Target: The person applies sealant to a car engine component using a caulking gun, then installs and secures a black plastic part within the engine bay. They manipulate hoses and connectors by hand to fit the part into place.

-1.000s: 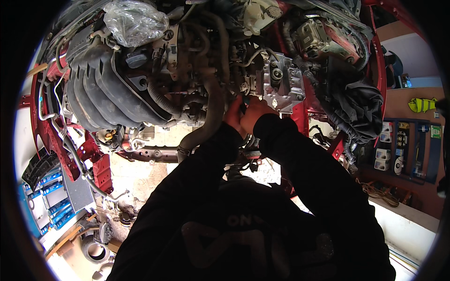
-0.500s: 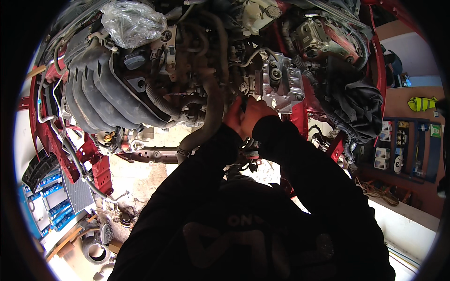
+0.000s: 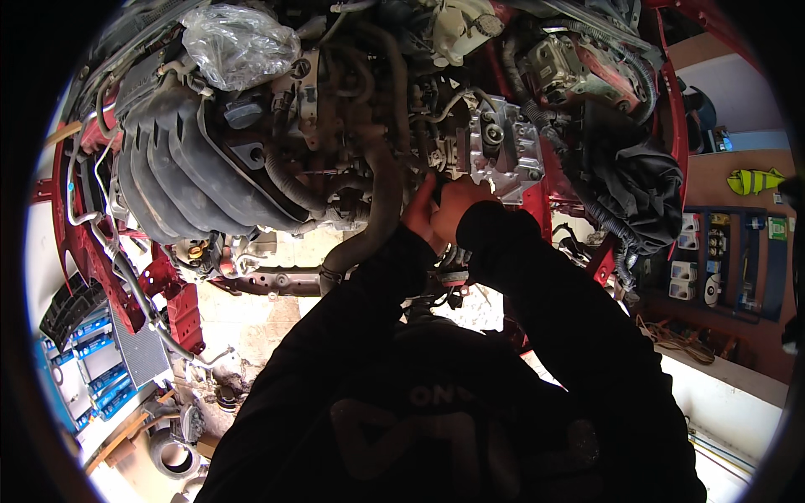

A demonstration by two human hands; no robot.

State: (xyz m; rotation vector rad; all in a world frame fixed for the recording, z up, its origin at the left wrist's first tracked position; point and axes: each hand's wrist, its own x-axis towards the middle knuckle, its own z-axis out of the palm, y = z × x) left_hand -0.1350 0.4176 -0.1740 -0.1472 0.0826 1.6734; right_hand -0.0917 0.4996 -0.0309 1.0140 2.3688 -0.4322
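Observation:
Both my hands meet over the engine bay, just left of a silver metal engine-bay part (image 3: 513,151) with raised ribs. My left hand (image 3: 421,211) is closed, its thumb pointing away from me. Against it sits my right hand (image 3: 461,206), with its fingers curled in. A small dark thing shows between the two hands, too shadowed to name. A thick black radiator hose (image 3: 383,189) curves down beside my left hand. Beyond the fingertips are a light-coloured fitting (image 3: 437,157) and a thin bent pipe (image 3: 457,105).
A ribbed black intake manifold (image 3: 189,168) fills the left, with crumpled clear plastic (image 3: 239,46) behind it. To the right lie black cloth (image 3: 633,184) and corrugated tubing. A white reservoir (image 3: 461,32) stands at the back. A metal crossbar (image 3: 277,281) runs in front.
Both hands stay together at the same spot beside the silver part. My right wrist has turned slightly, and the view has shifted a little.

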